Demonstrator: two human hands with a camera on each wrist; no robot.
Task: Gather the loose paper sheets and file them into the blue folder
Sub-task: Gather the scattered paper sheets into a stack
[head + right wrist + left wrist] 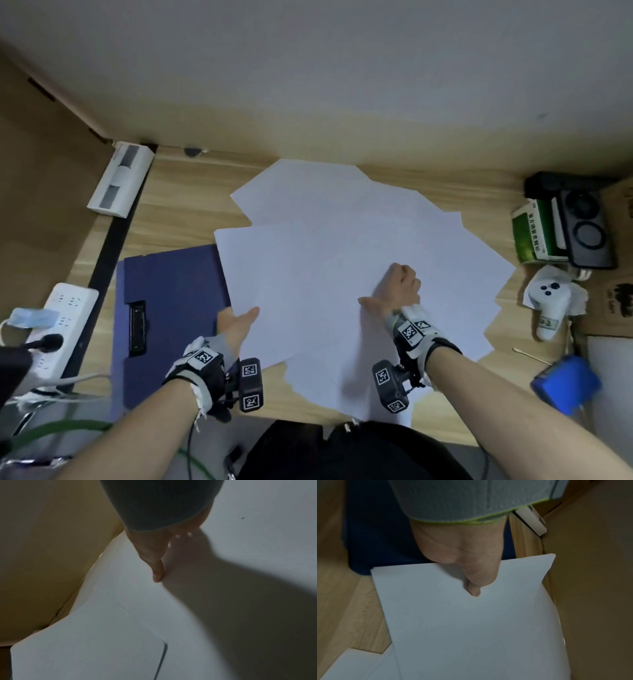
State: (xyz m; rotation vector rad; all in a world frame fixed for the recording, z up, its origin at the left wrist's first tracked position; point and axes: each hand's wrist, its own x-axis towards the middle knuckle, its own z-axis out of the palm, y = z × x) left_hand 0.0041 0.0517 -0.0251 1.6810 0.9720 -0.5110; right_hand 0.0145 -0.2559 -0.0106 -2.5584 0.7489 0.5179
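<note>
Two power strips (pixel 65 329) beside folder (pixel 171 308)

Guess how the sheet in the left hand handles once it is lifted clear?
Probably floppy: the sheet the left hand pinches at one edge already curves along its far side. Likely light, since thumb and hidden fingers alone carry it. It may slide over the other sheets spread on the desk.

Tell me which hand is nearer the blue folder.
Left. The left hand pinches a paper sheet right at the blue folder edge; the right hand rests on the spread papers, farther right.
</note>
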